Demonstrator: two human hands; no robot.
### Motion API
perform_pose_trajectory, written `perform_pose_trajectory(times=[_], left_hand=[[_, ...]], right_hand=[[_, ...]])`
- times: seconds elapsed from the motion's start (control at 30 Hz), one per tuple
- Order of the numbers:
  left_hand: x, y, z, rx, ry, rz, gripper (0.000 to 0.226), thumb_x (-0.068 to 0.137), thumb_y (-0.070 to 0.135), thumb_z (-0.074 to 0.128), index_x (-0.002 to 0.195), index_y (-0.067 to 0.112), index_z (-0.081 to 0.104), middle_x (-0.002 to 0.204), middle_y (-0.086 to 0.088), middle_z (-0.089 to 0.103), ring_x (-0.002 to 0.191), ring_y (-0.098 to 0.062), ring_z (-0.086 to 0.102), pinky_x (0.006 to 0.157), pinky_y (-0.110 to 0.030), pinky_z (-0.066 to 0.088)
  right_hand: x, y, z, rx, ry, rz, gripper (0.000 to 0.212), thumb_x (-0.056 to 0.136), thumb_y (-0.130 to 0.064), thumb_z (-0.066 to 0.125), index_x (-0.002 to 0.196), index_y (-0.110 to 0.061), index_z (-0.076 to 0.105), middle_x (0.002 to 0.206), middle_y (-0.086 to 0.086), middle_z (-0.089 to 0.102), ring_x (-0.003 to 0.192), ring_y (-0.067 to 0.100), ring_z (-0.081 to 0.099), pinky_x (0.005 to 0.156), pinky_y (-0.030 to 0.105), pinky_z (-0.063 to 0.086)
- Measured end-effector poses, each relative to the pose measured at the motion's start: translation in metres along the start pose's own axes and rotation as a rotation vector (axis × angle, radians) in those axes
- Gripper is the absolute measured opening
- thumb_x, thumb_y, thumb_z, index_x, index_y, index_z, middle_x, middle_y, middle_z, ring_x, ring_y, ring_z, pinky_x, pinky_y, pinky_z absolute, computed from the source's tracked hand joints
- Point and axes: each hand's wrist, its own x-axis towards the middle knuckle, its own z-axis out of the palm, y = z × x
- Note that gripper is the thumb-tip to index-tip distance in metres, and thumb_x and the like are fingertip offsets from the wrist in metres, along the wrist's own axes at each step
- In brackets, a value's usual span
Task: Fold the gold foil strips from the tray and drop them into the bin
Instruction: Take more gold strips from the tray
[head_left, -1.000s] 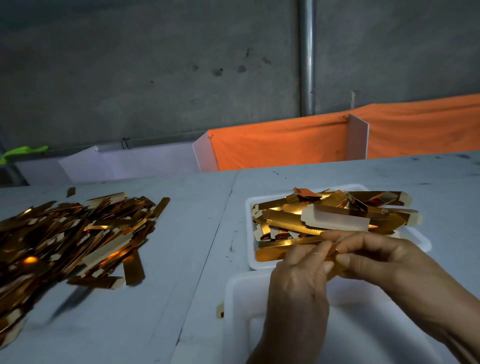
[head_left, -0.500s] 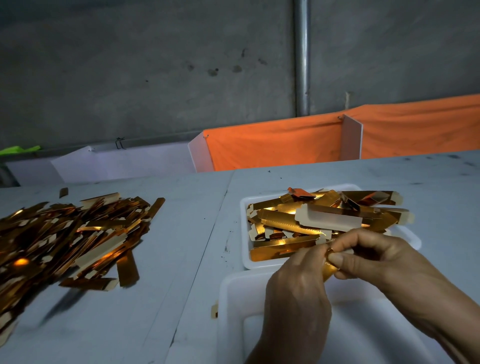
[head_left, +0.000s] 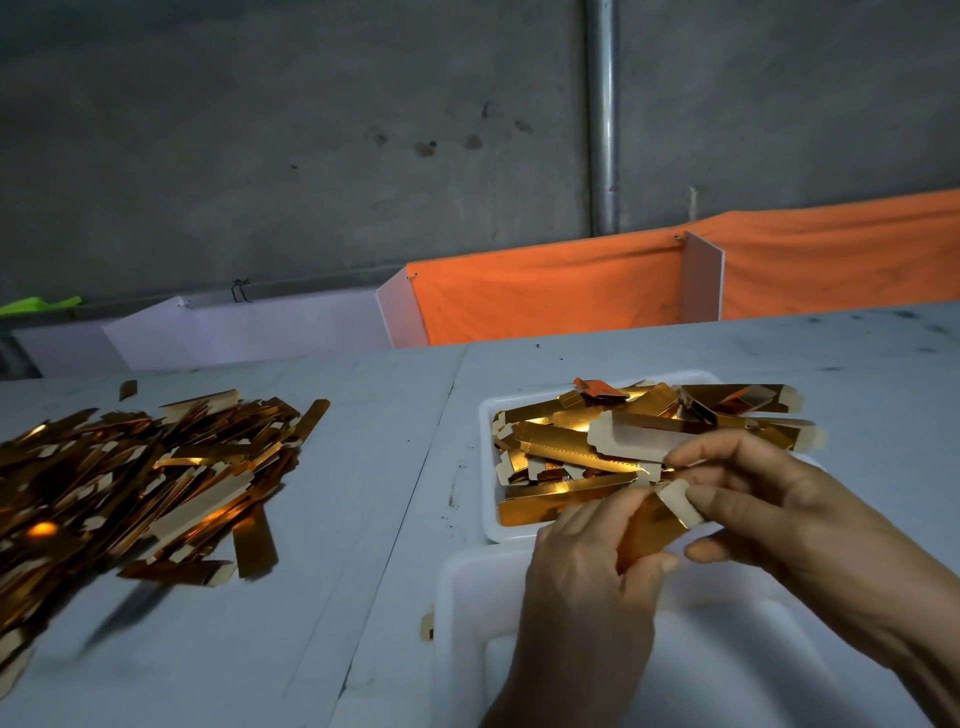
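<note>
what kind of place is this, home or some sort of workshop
Most likely a small workshop or packing bench: a bare concrete wall, a long grey worktable carrying a big loose heap of gold foil strips, and a white tray of more strips.

Both hands meet low and right of centre in the head view, forearms entering from the bottom edge. The left hand (head_left: 587, 566) curls its fingers and thumb together; the right hand (head_left: 769, 509) pinches with thumb and bent fingers beside it.

Bare counter (head_left: 374, 519) runs open between the loose gold strip pile (head_left: 130, 483) at left and the heaped white tray (head_left: 488, 525) and white bin (head_left: 457, 623) at right.
</note>
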Motion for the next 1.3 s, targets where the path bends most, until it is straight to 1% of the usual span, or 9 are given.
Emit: perform_pose_trajectory(times=[0.17,0.27,0.4,0.47,0.53,0.7,0.83,1.1,1.3], left_hand=[[0.003,-0.005,-0.007,-0.116,-0.143,-0.099,0.047,0.09,0.043,0.056,0.134,0.048,0.039,0.113,0.032,0.041,0.105,0.006,0.041,0.076,0.0,0.03],[0.003,-0.006,-0.01,-0.205,-0.2,-0.099,0.045,0.09,0.04,0.057,0.131,0.051,0.041,0.109,0.033,0.045,0.106,0.005,0.044,0.077,-0.002,0.034],[0.004,-0.003,-0.015,-0.264,-0.26,-0.097,0.036,0.079,0.051,0.052,0.1,0.076,0.037,0.096,0.046,0.044,0.107,0.01,0.044,0.076,-0.005,0.039],[0.004,-0.004,-0.015,-0.262,-0.291,-0.076,0.039,0.078,0.051,0.05,0.109,0.071,0.04,0.097,0.047,0.043,0.108,0.01,0.043,0.078,-0.005,0.039],[0.004,-0.005,-0.014,-0.245,-0.301,-0.051,0.048,0.078,0.05,0.05,0.124,0.059,0.042,0.101,0.046,0.043,0.109,0.011,0.043,0.082,-0.005,0.039],[0.003,-0.005,-0.013,-0.259,-0.269,-0.056,0.048,0.075,0.051,0.055,0.117,0.064,0.038,0.116,0.038,0.051,0.113,0.007,0.047,0.089,-0.01,0.041],[0.003,-0.007,-0.013,-0.273,-0.249,-0.117,0.036,0.077,0.046,0.063,0.103,0.054,0.04,0.1,0.034,0.056,0.102,0.001,0.054,0.074,-0.007,0.04],[0.004,-0.008,-0.017,-0.312,-0.217,-0.125,0.038,0.074,0.046,0.062,0.104,0.054,0.041,0.1,0.04,0.054,0.1,0.017,0.047,0.067,-0.004,0.041],[0.003,-0.009,-0.015,-0.27,-0.244,-0.083,0.037,0.079,0.042,0.064,0.101,0.058,0.039,0.098,0.038,0.055,0.1,0.018,0.046,0.071,-0.005,0.042]], right_hand=[[-0.001,-0.004,-0.006,-0.167,-0.063,-0.046,0.03,0.088,0.0,0.057,0.081,-0.025,0.073,0.076,0.006,0.068,0.068,0.016,0.068,0.058,0.021,0.055],[-0.002,-0.008,-0.009,-0.215,-0.116,-0.094,0.019,0.089,-0.014,0.064,0.082,-0.03,0.071,0.08,0.009,0.069,0.073,0.016,0.069,0.061,0.023,0.055],[-0.005,-0.012,-0.01,-0.184,-0.239,-0.04,0.015,0.075,-0.022,0.066,0.09,-0.026,0.067,0.082,0.033,0.056,0.08,0.024,0.069,0.063,0.028,0.055],[-0.004,-0.011,-0.009,-0.185,-0.227,-0.049,0.006,0.081,-0.026,0.072,0.085,-0.025,0.068,0.079,0.038,0.048,0.076,0.025,0.069,0.063,0.028,0.055],[-0.004,-0.01,-0.008,-0.197,-0.208,-0.056,0.006,0.075,-0.025,0.07,0.081,-0.026,0.068,0.074,0.037,0.048,0.071,0.023,0.069,0.062,0.027,0.055],[-0.004,-0.01,-0.003,-0.24,-0.204,-0.076,0.004,0.074,-0.022,0.066,0.074,-0.026,0.066,0.058,0.03,0.043,0.052,0.017,0.058,0.055,0.018,0.049],[-0.003,-0.008,-0.001,-0.253,-0.19,-0.1,0.01,0.08,-0.018,0.065,0.073,-0.026,0.066,0.053,0.006,0.047,0.047,0.013,0.051,0.051,0.018,0.044],[0.0,-0.003,-0.001,0.097,-0.23,0.043,0.018,0.079,-0.027,0.056,0.087,-0.016,0.068,0.062,0.013,0.056,0.05,0.021,0.055,0.052,0.024,0.049],[0.002,0.006,-0.004,0.222,-0.295,0.102,0.041,0.063,-0.027,0.089,0.088,-0.005,0.063,0.059,0.008,0.051,0.044,0.017,0.051,0.045,0.024,0.045]])
